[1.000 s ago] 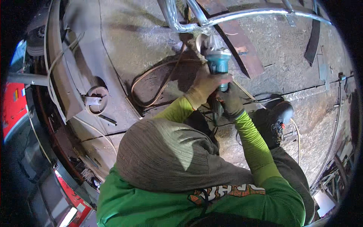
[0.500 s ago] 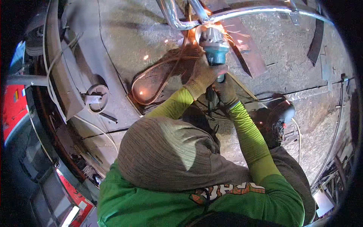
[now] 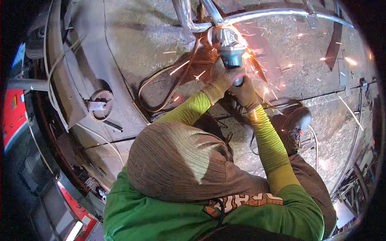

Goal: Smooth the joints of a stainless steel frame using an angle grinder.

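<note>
Grey cloth hood (image 3: 181, 160) and green shirt (image 3: 161, 217) fill the foreground. Beyond them, yellow-green sleeves reach forward. Left gloved hand (image 3: 219, 78) and right gloved hand (image 3: 244, 93) are both clenched around the teal-and-silver angle grinder (image 3: 229, 46), whose head meets the bent shiny steel tube (image 3: 257, 14), orange sparks (image 3: 265, 64) scattering over the rough concrete floor (image 3: 140, 36).

Your grinder (image 3: 228, 43), upper centre of the frame, has a silver-grey head and a teal body. Orange-white sparks (image 3: 257, 60) scatter right of it. Your gloves (image 3: 225, 78) are tan. Your sleeves (image 3: 269, 140) are yellow-green, your shirt (image 3: 161, 221) bright green with orange print at lower centre. The tubing (image 3: 257, 15) along the top is shiny silver; the floor (image 3: 132, 44) is mottled grey-brown.
</note>
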The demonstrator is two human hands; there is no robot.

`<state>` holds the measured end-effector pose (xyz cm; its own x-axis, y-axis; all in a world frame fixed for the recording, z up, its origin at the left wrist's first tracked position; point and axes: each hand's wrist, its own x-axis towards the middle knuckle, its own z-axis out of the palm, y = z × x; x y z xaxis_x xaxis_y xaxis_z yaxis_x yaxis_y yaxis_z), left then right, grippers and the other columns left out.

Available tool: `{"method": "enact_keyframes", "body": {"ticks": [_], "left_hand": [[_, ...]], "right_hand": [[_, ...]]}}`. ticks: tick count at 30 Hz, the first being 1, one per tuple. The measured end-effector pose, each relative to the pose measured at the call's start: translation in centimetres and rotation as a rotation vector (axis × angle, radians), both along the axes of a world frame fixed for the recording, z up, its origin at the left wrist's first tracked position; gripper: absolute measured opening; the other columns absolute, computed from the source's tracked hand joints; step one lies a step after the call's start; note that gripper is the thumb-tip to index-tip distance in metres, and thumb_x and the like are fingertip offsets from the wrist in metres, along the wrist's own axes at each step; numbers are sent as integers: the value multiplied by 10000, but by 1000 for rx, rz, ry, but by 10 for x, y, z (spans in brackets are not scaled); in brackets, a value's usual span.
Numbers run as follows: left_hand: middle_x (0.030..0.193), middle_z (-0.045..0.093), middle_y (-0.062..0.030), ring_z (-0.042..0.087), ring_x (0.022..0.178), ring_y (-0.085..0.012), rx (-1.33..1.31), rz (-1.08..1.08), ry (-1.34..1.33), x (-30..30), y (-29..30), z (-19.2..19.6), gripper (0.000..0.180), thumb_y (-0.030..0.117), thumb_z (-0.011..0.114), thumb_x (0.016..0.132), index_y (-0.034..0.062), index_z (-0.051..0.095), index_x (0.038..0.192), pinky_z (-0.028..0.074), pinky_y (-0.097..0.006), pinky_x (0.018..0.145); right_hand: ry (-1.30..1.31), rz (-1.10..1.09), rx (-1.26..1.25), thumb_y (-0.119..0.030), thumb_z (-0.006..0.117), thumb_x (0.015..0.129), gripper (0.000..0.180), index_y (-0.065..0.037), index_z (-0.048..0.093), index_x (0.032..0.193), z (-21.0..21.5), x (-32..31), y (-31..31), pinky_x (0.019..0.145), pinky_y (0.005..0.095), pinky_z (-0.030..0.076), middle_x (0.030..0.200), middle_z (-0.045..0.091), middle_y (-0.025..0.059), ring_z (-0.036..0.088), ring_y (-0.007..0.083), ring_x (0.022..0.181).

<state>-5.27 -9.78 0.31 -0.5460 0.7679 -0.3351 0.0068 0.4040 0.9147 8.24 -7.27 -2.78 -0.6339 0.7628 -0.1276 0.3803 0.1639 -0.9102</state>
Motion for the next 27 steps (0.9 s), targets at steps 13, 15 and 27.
{"method": "enact_keyframes", "body": {"ticks": [13, 15, 27], "left_hand": [[820, 644, -51, 612, 730, -164, 43, 24, -133, 13, 21, 4, 453, 188, 853, 640, 38, 597, 982, 521, -347, 701], [848, 650, -32, 625, 759, -144, 76, -115, -335, 9, 24, 16, 387, 164, 835, 708, 49, 603, 997, 525, -337, 695], [780, 680, -89, 644, 687, -196, -143, -42, 173, -2, -7, 7, 447, 344, 865, 657, 36, 658, 906, 520, -374, 663]], "right_hand": [[-40, -117, -30, -306, 807, 701, 511, 21, 594, 1032, 25, 0, 17, 674, 418, 538, 867, 689, 217, 688, 374, 831], [-95, -95, 33, -304, 804, 705, 520, 22, 587, 1047, 25, 1, 20, 671, 426, 538, 872, 687, 224, 681, 395, 834], [-43, -45, -123, -218, 777, 717, 454, 10, 590, 1063, 30, -16, -2, 731, 406, 528, 911, 688, 209, 687, 348, 855]]}}
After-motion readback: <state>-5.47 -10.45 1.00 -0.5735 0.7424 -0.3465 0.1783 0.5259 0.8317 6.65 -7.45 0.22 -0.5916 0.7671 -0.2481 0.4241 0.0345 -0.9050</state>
